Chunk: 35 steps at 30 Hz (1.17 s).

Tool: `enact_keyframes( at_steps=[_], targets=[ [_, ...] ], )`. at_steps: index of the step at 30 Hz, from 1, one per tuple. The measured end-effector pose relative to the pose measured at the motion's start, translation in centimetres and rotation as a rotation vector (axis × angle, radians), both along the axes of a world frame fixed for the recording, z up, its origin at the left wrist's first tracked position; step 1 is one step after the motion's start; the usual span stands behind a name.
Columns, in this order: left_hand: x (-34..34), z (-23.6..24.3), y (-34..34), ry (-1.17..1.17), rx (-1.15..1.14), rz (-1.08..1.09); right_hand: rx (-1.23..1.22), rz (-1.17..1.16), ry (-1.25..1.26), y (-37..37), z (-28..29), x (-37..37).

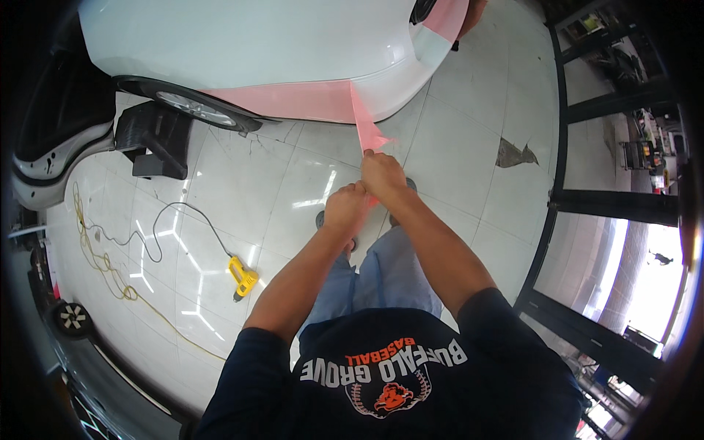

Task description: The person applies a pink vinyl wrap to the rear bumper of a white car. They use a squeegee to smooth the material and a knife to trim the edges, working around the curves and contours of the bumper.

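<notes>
A strip of pink film (369, 126) hangs off the lower rear side of a white car (257, 44) and runs taut toward me. My right hand (384, 174) is closed around the strip, thumb on top. Just below and to its left, my left hand (346, 205) is closed too, touching the right one; a bit of pink shows between them. Behind the wheel, a pink band (301, 101) still lies flat along the car's lower edge. More pink film covers the far corner of the bumper.
A yellow heat gun (242, 279) with a grey cord lies on the tiled floor at left. A yellow cord (128, 292) is tangled beyond it. Near the wheel (198, 108) stands a black box-like step (158, 139). Dark-framed glass doors (616, 207) line the right side.
</notes>
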<state>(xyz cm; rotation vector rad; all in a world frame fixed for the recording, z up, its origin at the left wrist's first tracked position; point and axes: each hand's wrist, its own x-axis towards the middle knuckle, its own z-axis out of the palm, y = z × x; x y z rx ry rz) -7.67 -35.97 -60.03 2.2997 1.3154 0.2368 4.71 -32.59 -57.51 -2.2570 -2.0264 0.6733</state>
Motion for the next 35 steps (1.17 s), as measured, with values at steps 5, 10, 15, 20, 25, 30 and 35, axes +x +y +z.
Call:
enact_keyframes(
  at_steps=[5, 10, 15, 20, 25, 30, 35],
  targets=[
    [-3.0, 0.3, 0.2, -0.055, -0.179, -0.05, 0.005, -0.078, 0.084, -1.2, -1.4, -1.7],
    [-7.1, 2.2, 5.8, -0.523, -1.138, 0.272, 0.069, -0.094, 0.159, -2.0, -1.5, -3.0],
    [1.2, 3.2, 13.1, -0.381, -1.006, 0.355, 0.114, -0.17, 0.23, -1.7, -2.2, -4.3],
    [3.3, -1.2, 13.6, 0.121, -0.457, 0.282, 0.047, -0.176, 0.146, -1.3, -1.8, -3.9],
    [-0.1, 1.4, 14.4, 0.25, -0.305, 0.036, 0.073, -0.257, 0.129, -0.2, -1.9, -8.7],
    [-6.5, 1.3, 16.3, 0.263, -0.347, -0.14, 0.094, -0.341, 0.022, 0.8, -1.8, -16.5],
    [-11.6, 1.9, 16.3, 0.299, -0.329, -0.322, 0.17, -0.519, -0.025, 0.5, -5.0, -23.1]
  ],
)
